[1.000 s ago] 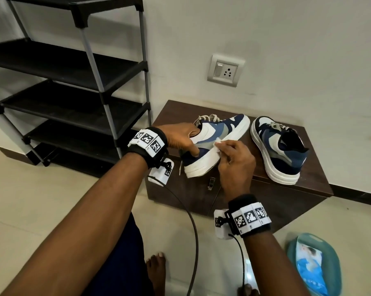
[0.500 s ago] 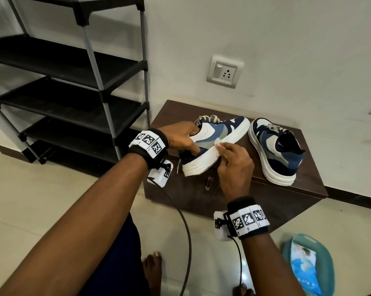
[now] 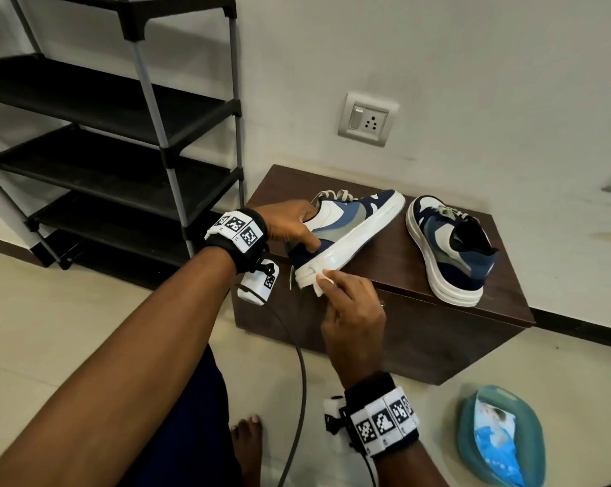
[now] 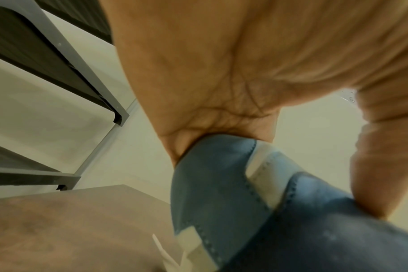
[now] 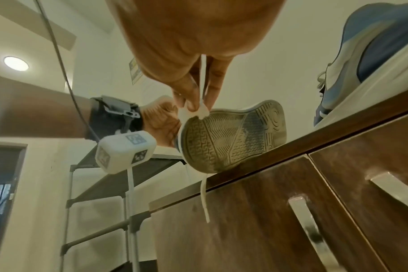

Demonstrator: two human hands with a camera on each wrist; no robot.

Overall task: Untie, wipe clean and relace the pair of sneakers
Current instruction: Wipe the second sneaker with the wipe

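A blue, grey and white sneaker (image 3: 349,230) is tilted on its side at the front left of the brown cabinet top (image 3: 384,261), its grey sole (image 5: 233,136) facing me. My left hand (image 3: 290,226) grips its heel collar (image 4: 221,174), fingers curled inside and thumb outside. My right hand (image 3: 346,297) pinches a small white wipe (image 3: 323,281) against the white midsole at the heel end; the wipe (image 5: 193,112) shows between thumb and fingers. The second sneaker (image 3: 448,247) stands upright at the right of the cabinet, laces loose.
A black shelf rack (image 3: 114,135) stands left of the cabinet. A teal pouch with a blue wipe packet (image 3: 497,441) lies on the floor at the right. A wall socket (image 3: 367,123) sits above. A lace end (image 5: 204,198) dangles over the cabinet's front, near its metal handles (image 5: 300,213).
My right hand has slid the wipe along the midsole from mid-shoe toward the heel end, nearer me. The left hand keeps its grip on the heel; the view has shifted slightly.
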